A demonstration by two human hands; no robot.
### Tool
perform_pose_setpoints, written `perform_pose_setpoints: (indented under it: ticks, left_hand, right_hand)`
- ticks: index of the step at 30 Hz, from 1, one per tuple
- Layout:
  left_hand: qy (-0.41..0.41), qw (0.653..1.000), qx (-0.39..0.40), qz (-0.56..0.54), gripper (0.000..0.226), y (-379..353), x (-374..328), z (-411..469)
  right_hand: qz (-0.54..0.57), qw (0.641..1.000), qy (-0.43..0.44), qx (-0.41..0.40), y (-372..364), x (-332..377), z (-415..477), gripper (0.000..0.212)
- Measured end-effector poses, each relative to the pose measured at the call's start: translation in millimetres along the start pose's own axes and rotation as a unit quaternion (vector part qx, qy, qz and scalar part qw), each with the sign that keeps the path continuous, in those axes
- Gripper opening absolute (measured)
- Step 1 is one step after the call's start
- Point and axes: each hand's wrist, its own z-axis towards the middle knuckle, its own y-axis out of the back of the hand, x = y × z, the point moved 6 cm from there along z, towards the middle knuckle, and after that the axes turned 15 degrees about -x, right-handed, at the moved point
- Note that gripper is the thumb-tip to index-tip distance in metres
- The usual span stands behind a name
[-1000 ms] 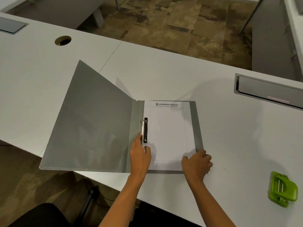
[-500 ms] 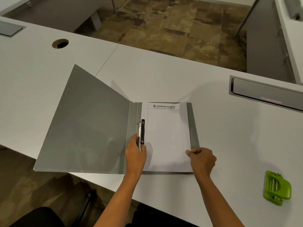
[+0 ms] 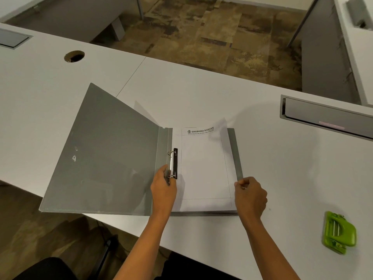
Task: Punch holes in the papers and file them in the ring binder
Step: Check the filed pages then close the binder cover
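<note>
right grip (image 3: 250,196) pinching paper (image 3: 203,168) edge

White desk (image 3: 201,93): open grey binder (image 3: 105,158), green punch (image 3: 339,232).

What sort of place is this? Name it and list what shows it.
Probably an office: a long white desk with a round cable hole and a flip-up power box, more desks beyond.

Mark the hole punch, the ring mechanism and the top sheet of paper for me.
hole punch (image 3: 339,232): head view, green top lever.
ring mechanism (image 3: 173,163): head view, metal bar between the rings.
top sheet (image 3: 203,166): head view, blank middle of the page.
</note>
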Motion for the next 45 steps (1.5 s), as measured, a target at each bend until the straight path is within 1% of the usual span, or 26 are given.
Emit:
perform_pose_setpoints:
  ticks: [6,11,13,15,17,19,22,24,26,28,30,32,35,37,40,43,45]
  left_hand:
    - [0.021,1.000,-0.001,-0.013,0.042,6,-3,5]
    - [0.052,0.998,0.031,-0.034,0.037,11,-13,15]
    - [0.067,0.994,0.058,-0.060,0.032,12,-18,21]
    - [0.079,0.989,0.084,-0.088,0.028,14,-24,26]
    - [0.082,0.985,0.102,-0.110,0.024,18,-34,29]
    - [0.089,0.980,0.110,-0.142,0.021,24,-48,30]
    - [0.116,0.971,0.116,-0.174,0.028,33,-64,29]
    - [0.105,0.982,0.084,-0.131,0.031,41,-67,32]
    - [0.064,0.996,0.043,-0.052,0.029,49,-67,37]
    - [0.029,0.999,0.018,0.016,0.024,54,-63,43]
    - [0.019,0.998,0.011,0.051,0.021,55,-54,50]
    - [0.014,0.997,0.014,0.078,0.019,56,-46,58]
    - [0.026,0.994,0.027,0.100,0.014,61,-37,70]
    - [0.026,0.995,0.027,0.091,0.013,67,-36,78]
    - [0.019,0.997,0.007,0.080,0.022,80,-38,90]
    - [0.031,0.998,-0.002,0.058,0.025,91,-35,101]
    - [0.041,0.998,0.000,0.045,0.023,94,-32,105]
  right_hand:
    - [0.075,0.997,-0.012,0.005,11,12,0,0.009]
    - [0.145,0.989,0.009,0.038,26,45,-12,0.006]
    - [0.164,0.984,0.028,0.059,30,62,-23,0.007]
    - [0.188,0.977,0.065,0.078,33,82,-38,0.011]
    - [0.209,0.967,0.108,0.098,31,100,-55,0.015]
    - [0.219,0.958,0.132,0.132,21,112,-73,0.017]
    - [0.209,0.947,0.159,0.188,2,122,-98,0.021]
    - [0.198,0.942,0.171,0.210,-8,126,-110,0.023]
    - [0.192,0.937,0.173,0.234,-16,129,-119,0.025]
    - [0.187,0.932,0.180,0.254,-22,129,-124,0.025]
    - [0.202,0.925,0.185,0.263,-24,129,-126,0.019]
    - [0.223,0.923,0.184,0.253,-22,124,-121,0.010]
    - [0.223,0.939,0.159,0.207,-21,103,-100,0.006]
    - [0.186,0.960,0.140,0.158,-22,81,-80,0.006]
    - [0.096,0.988,0.088,0.080,-26,41,-50,0.008]
    - [0.011,0.999,0.039,0.026,-32,5,-30,0.012]
    - [-0.031,0.999,0.015,0.014,-36,-9,-25,0.022]
